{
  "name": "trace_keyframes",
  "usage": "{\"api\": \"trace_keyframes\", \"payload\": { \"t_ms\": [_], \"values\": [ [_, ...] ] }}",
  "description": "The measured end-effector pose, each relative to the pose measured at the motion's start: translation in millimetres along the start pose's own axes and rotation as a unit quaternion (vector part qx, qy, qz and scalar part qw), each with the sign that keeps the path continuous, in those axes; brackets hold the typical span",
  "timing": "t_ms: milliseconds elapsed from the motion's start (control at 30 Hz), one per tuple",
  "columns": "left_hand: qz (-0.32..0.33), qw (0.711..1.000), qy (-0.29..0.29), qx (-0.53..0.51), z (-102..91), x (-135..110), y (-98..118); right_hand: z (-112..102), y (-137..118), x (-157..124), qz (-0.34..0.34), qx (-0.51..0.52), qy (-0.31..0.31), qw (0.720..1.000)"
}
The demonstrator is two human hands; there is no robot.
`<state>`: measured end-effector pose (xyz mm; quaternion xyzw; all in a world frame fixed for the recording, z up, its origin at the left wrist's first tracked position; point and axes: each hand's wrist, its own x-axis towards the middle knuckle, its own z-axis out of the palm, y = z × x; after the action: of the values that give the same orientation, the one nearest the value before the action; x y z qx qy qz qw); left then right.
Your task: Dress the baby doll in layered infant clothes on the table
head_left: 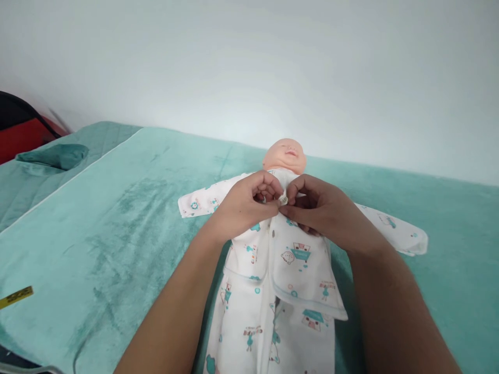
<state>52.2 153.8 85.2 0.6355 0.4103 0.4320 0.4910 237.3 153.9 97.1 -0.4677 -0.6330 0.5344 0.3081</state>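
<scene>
A baby doll [287,155] lies on its back, dressed in a white printed baby shirt [300,265] and matching printed pants [249,332]. Both sleeves stretch out to the sides. At the upper chest, my left hand [253,200] pinches the shirt's front edge between thumb and fingers. Close against it, my right hand [322,208] pinches the opposite front edge. The fabric is bunched up between my fingertips; any fastener there is too small to make out. Below my hands the shirt's front edges lie side by side, the right flap loose at its hem.
The doll rests on a green plush bed cover [117,234] with a white seam at left. Behind stands a white wall [249,67]. A red and black object [23,130] is at the far left, a yellow strip [16,297] at the left edge, and a cable [31,369] at the lower left.
</scene>
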Motion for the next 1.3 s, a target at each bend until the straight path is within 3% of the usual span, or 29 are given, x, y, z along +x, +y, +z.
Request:
{"api": "trace_keyframes", "payload": {
  "t_ms": [867, 967, 1067, 1167, 1300],
  "values": [
    [-0.007, 0.992, 0.014, -0.125, 0.0, 2.3, -10.2, -0.3, 1.8, -0.8, -0.014, 0.047, 0.007, 0.999],
    [0.001, 0.994, -0.003, -0.111, -6.8, 1.5, -9.1, -1.6, -5.6, -4.2, -0.004, -0.003, 0.007, 1.000],
    [-0.020, 0.996, -0.046, -0.067, -17.6, -1.7, -3.6, -2.2, -19.4, -14.8, 0.000, -0.119, -0.012, 0.993],
    [-0.048, 0.994, -0.093, -0.007, -27.4, -5.8, 4.0, 1.8, -31.5, -28.4, 0.007, -0.254, -0.047, 0.966],
    [-0.101, 0.974, -0.197, 0.042, -36.0, -9.7, 13.0, 16.7, -37.1, -38.5, 0.025, -0.373, -0.053, 0.926]
  ]
}}
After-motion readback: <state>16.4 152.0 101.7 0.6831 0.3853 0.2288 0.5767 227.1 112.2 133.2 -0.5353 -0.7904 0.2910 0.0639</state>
